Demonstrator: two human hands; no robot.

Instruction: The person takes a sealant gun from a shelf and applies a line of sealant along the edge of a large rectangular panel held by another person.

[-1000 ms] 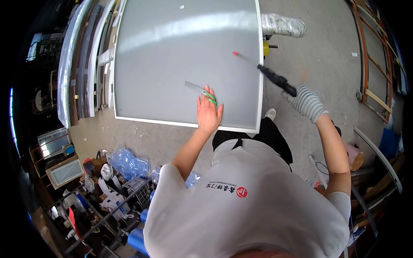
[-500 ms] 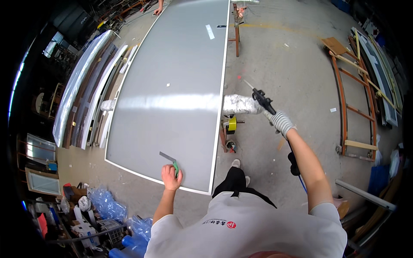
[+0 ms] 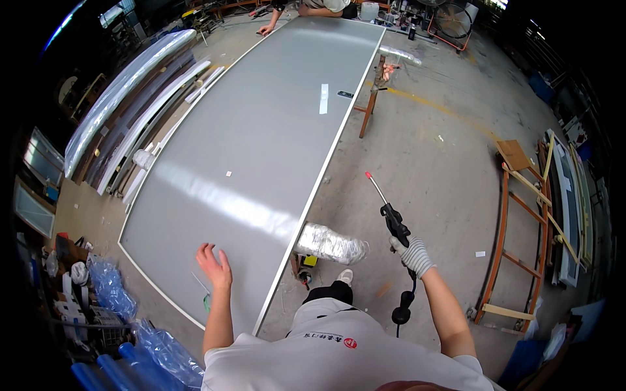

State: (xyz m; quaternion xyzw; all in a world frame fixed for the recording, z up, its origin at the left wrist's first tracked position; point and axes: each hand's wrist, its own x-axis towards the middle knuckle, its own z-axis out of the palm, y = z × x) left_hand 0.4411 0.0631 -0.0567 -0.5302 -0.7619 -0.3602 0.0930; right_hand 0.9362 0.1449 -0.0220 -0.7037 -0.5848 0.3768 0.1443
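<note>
A large grey panel with a thin white frame (image 3: 254,124) stretches away in front of me, raised off the floor. Fingers spread and holding nothing, my left hand (image 3: 216,266) hovers over or rests on its near part; contact cannot be told. Beside my left forearm lies a green-handled scraper (image 3: 207,302), its handle partly hidden. To the right of the panel, my right hand (image 3: 415,255), in a striped glove, is closed round a black air blow gun (image 3: 395,223). The gun's thin metal nozzle has a red tip and points forward; a hose hangs below.
A foil-wrapped support (image 3: 331,243) juts out under the panel's right edge. Another person's hand (image 3: 266,30) touches the far left edge. Wrapped profiles (image 3: 124,98) lie at left, an orange-brown metal rack (image 3: 512,244) at right. Blue plastic film (image 3: 111,287) lies near left.
My left hand has let go of the scraper and opened. My right hand, still holding the blow gun, is lower in view. The view has shifted, showing more of the far end.
</note>
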